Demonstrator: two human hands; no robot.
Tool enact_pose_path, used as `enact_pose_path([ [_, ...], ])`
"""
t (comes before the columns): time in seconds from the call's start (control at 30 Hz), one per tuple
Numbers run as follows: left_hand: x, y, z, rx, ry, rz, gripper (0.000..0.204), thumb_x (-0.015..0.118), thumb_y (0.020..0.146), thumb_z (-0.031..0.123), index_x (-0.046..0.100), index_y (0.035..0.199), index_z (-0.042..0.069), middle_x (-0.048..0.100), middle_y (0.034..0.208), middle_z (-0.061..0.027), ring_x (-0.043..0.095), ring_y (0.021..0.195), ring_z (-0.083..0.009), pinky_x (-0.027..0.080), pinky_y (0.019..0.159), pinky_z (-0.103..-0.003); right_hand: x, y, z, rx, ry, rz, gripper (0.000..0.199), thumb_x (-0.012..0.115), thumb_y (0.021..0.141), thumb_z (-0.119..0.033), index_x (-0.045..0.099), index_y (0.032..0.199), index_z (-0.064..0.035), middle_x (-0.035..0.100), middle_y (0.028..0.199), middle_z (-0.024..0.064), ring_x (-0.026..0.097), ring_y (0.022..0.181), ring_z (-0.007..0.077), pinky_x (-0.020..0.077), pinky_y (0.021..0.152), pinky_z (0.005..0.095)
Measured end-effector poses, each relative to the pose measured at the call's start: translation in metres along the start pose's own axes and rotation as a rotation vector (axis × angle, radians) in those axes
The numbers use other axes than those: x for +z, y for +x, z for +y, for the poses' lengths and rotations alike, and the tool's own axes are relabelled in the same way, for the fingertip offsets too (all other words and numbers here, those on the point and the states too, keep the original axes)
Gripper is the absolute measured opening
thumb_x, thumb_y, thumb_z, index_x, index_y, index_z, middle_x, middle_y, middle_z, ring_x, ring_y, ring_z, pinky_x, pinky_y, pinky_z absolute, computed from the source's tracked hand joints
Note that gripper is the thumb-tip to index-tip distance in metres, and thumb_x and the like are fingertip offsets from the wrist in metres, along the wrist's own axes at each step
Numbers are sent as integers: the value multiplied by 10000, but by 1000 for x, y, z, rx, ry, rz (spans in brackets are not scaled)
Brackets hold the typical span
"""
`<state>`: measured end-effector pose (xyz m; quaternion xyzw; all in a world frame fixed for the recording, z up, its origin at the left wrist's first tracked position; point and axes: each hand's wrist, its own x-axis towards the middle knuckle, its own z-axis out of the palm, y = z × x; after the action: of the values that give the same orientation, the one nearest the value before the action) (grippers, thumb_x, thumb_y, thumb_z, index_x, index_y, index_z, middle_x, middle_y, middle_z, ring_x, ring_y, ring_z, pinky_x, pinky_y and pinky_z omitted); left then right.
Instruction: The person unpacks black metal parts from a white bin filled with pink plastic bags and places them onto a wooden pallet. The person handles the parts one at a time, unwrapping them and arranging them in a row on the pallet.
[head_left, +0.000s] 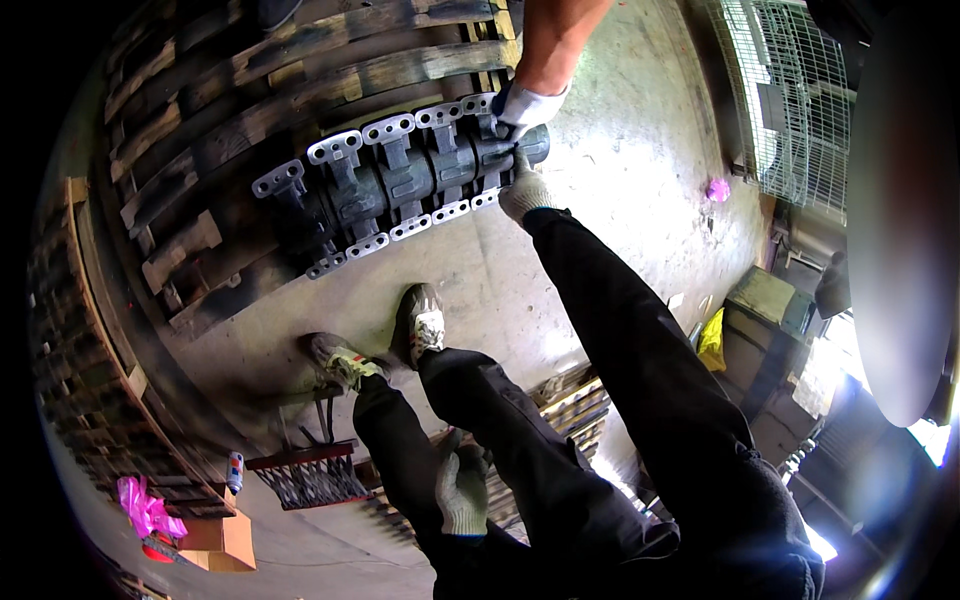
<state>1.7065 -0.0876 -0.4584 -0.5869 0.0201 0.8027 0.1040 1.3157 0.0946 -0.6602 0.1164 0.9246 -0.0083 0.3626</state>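
Gripping: your right hand [524, 190], gloved, reaches out on a long black sleeve and closes its fingers on the near end of the last casting [505, 152] in a row of grey metal castings [395, 190]. Whether the fingers wrap fully round it cannot be told; the glove hides the contact.

Your left hand [462, 490], also gloved, rests against your left thigh, low in the view, fingers loosely curled and holding nothing.

A second person's hand [525, 108], in a white glove on a bare forearm, comes in from the top edge and grips the same casting from the far side. Both hands sit at the right end of the row, touching the casting and nearly touching each other.

Castings: five or so, alike, each with a round body and a flat drilled lug at both ends. They lie side by side, touching, across the edge of a dark wooden pallet [250, 120], the near lugs overhanging the concrete floor [620, 170].

Your shoes [420, 322] stand on the floor just short of the pallet.

Surroundings: a wire cage [790, 110] at upper right, a pink scrap [717, 188] on the floor near it, a cardboard box [222, 540] with pink ribbon [145, 508] at lower left.
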Motion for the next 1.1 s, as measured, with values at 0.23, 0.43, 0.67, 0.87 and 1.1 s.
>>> enact_pose_path([
  [0.23, 4, -2, 1, 5, 16, 16, 393, 547, 945, 246, 579, 1256, 8, 682, 853, -73, 601, 790, -203, 451, 769, -335, 2, 3, 2, -10, -9, 15, 838, 571, 845, -247, 132, 1551, -141, 636, 1203, 238, 626, 1114, 382, 492, 951, 454],
  [0.43, -1, -1, 1, 3, 22, 1, 388, 541, 951, 247, 583, 1256, 11, 681, 881, -62, 610, 804, -195, 459, 765, -327, 3, 0, -3, 24, -27, 6, 831, 567, 848, -244, 134, 1552, -155, 636, 1202, 241, 625, 1120, 380, 491, 950, 454],
  [0.67, 5, -3, 4, -10, -7, 16, 373, 542, 952, 232, 588, 1256, 21, 687, 914, -56, 622, 814, -182, 484, 775, -323, 3, -3, -2, 23, -5, 10, 842, 568, 850, -241, 117, 1557, -158, 633, 1211, 242, 619, 1134, 381, 491, 949, 455],
  [0.87, 0, 0, 1, -4, 14, -38, 387, 555, 941, 238, 583, 1254, 12, 700, 960, -79, 631, 821, -202, 485, 791, -323, -5, -9, -8, 59, -47, -6, 846, 563, 852, -239, 108, 1560, -154, 661, 1171, 215, 645, 1093, 363, 501, 927, 450],
  [1.1, 1, 1, 0, -1, -6, 9, 391, 552, 939, 238, 576, 1260, 17, 698, 959, -100, 628, 835, -221, 482, 809, -341, -9, -9, -13, 49, -138, 1, 809, 562, 854, -228, 162, 1553, -156, 682, 1140, 182, 668, 1058, 328, 508, 911, 448],
])
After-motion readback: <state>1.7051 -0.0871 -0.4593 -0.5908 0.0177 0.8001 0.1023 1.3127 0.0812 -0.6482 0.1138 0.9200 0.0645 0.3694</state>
